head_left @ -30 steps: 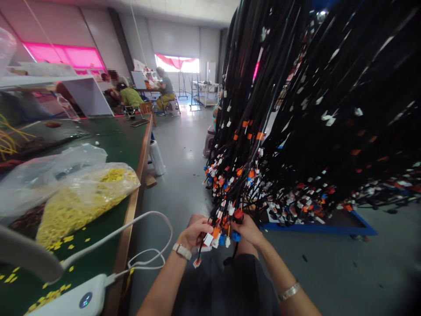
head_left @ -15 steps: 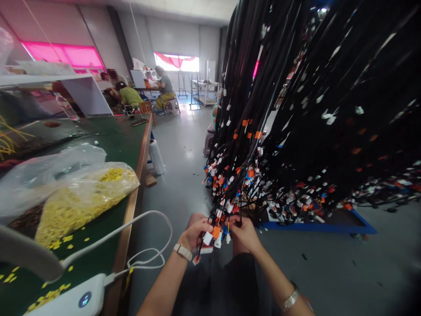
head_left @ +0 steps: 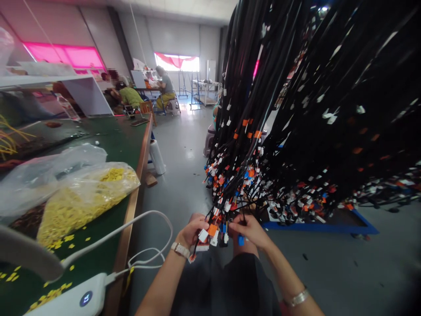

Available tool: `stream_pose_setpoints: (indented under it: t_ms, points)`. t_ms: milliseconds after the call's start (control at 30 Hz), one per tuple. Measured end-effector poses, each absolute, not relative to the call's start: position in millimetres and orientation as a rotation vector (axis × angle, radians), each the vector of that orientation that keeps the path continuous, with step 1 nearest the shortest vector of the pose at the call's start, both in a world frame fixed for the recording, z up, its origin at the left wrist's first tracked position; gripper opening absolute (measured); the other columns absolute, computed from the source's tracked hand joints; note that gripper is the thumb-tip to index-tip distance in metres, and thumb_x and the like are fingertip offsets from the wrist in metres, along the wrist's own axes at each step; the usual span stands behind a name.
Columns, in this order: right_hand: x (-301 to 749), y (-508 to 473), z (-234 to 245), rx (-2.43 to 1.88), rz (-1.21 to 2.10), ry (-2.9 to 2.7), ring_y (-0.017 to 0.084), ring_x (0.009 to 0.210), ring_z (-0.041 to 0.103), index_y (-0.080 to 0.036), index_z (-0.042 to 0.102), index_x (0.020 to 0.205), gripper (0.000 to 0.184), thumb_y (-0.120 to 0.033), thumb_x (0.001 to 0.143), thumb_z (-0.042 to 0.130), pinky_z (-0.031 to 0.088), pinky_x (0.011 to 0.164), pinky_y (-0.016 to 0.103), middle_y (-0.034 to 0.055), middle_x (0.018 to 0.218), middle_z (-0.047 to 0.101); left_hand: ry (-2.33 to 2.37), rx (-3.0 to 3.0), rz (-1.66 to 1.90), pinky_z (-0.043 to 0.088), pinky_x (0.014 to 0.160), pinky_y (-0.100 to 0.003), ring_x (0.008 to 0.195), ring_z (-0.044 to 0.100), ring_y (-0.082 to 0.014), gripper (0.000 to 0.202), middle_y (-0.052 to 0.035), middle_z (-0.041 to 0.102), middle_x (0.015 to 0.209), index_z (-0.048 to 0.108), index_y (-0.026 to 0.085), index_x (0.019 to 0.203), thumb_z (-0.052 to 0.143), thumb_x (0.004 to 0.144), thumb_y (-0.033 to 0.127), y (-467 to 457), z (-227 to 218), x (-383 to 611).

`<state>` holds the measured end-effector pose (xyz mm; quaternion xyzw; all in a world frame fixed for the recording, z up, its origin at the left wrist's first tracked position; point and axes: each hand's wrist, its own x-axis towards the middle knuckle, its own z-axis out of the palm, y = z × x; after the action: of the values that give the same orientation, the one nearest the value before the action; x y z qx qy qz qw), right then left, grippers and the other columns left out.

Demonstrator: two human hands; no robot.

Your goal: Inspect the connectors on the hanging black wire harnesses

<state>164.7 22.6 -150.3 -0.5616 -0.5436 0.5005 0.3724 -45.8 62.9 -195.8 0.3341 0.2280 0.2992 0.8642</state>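
Both left hand [head_left: 194, 230] and right hand [head_left: 250, 228] pinch connectors [head_left: 212, 231] beneath crowding black harnesses [head_left: 296, 109], green table [head_left: 121, 145] alongside.

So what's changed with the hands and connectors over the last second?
The right hand swung left up against the left hand, then drew back right; it now pinches a black wire with the blue connector dangling below it. The left hand's connector bunch rose slightly. Unchanged: left hand's grip, the hanging wire harnesses, the bag of yellow parts.
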Motion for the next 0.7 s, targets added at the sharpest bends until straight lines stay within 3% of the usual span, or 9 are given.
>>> stream_pose_setpoints:
  t_ms: [200, 367, 567, 700]
  points:
    - [180, 16, -125, -1.407, 1.386, -1.342, 0.009, 0.049, 0.046, -0.017, 0.054, 0.063, 0.036, -0.051, 0.066, 0.066, 0.036, 0.049, 0.023, -0.0036, 0.052, 0.052, 0.462, 0.717, 0.643, 0.040, 0.045, -0.020, 0.047, 0.052, -0.0105, 0.037, -0.0052, 0.060, 0.061, 0.062, 0.007, 0.081, 0.068, 0.052, 0.029, 65, -199, -46]
    - [169, 19, -134, -1.339, 1.424, -1.269, 0.011, 0.051, 0.050, -0.019, 0.049, 0.070, 0.032, -0.048, 0.068, 0.062, 0.040, 0.052, 0.025, -0.0014, 0.061, 0.058, 0.456, 0.721, 0.634, 0.040, 0.045, -0.021, 0.046, 0.051, -0.0107, 0.035, -0.0051, 0.059, 0.059, 0.061, 0.006, 0.079, 0.066, 0.053, 0.030, 64, -202, -45]
    - [151, 30, -155, -1.664, 0.910, -1.484, 0.018, 0.066, 0.059, -0.019, 0.058, 0.075, 0.017, -0.031, 0.064, 0.063, 0.041, 0.060, 0.027, 0.0016, 0.069, 0.064, 0.457, 0.721, 0.636, 0.040, 0.043, -0.019, 0.043, 0.051, -0.0096, 0.036, -0.0037, 0.060, 0.057, 0.061, 0.008, 0.083, 0.066, 0.052, 0.025, 63, -197, -45]
    - [136, 35, -154, -1.789, 0.803, -1.450, 0.022, 0.067, 0.061, -0.019, 0.062, 0.065, 0.010, -0.029, 0.064, 0.064, 0.037, 0.060, 0.029, 0.0071, 0.067, 0.066, 0.460, 0.718, 0.618, 0.039, 0.039, -0.018, 0.040, 0.051, -0.0098, 0.034, -0.0040, 0.061, 0.055, 0.062, 0.007, 0.080, 0.065, 0.051, 0.025, 59, -195, -43]
